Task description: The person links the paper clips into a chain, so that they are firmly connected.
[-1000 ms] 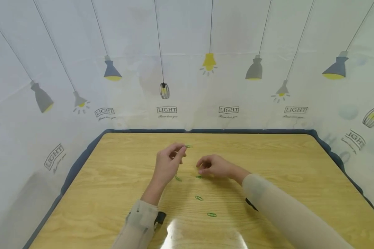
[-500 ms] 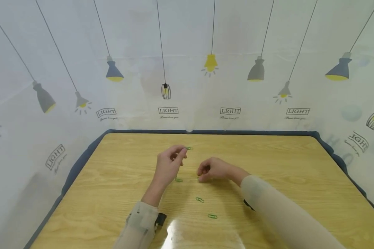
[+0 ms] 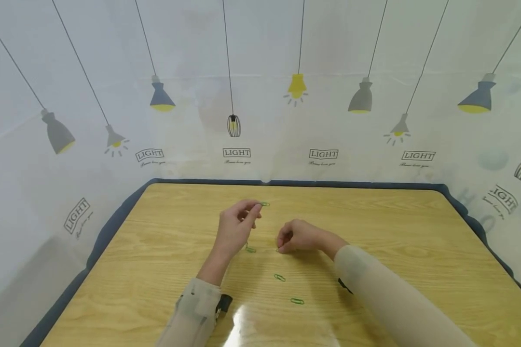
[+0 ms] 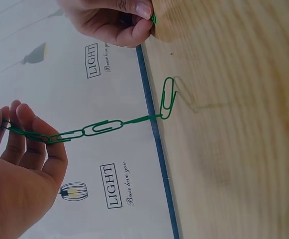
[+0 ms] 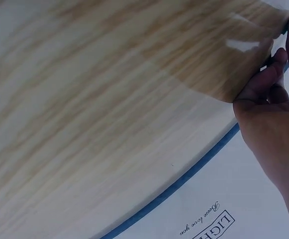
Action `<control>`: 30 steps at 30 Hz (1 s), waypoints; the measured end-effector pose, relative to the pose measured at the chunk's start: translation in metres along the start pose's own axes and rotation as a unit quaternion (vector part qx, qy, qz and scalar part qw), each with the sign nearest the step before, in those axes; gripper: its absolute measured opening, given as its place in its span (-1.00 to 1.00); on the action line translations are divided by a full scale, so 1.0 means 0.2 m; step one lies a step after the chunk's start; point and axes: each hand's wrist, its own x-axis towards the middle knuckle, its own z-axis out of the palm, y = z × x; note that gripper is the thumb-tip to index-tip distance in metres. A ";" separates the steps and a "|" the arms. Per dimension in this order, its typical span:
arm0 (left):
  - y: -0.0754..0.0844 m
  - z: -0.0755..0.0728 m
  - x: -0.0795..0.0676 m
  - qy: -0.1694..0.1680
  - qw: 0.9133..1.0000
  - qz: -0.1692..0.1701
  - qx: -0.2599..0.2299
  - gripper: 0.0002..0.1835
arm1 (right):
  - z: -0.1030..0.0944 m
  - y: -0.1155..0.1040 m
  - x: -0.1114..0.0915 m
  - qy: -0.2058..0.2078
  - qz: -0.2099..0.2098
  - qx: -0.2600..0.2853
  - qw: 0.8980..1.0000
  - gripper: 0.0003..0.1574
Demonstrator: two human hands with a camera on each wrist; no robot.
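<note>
My left hand (image 3: 236, 227), raised over the middle of the table, pinches a chain of linked green paper clips (image 4: 102, 128) between thumb and index finger. One clip (image 3: 266, 204) sticks out past the fingertips. The rest of the chain hangs below the hand, and its last clip (image 4: 168, 97) is at the tabletop. To the right, my right hand (image 3: 303, 236) is down at the table surface and pinches a single green paper clip (image 4: 154, 19), mostly hidden by the fingers. In the right wrist view, the right hand (image 5: 271, 117) shows at the right edge.
Two loose green paper clips lie nearer to me on the wooden table (image 3: 156, 270): one paper clip (image 3: 280, 278) and, closer still, another paper clip (image 3: 297, 301). A white curtain (image 3: 269, 130) printed with lamps surrounds the table's dark blue edge.
My right hand has lowered onto the paper clip on the table and now pinches it. The left hand keeps its hold on the chain, nearly still.
</note>
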 end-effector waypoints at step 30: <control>0.01 -0.01 0.02 -0.025 1.000 0.012 0.012 -0.76 | -0.07 0.07 -0.05 0.034 -0.010 0.091 0.995 -0.77</control>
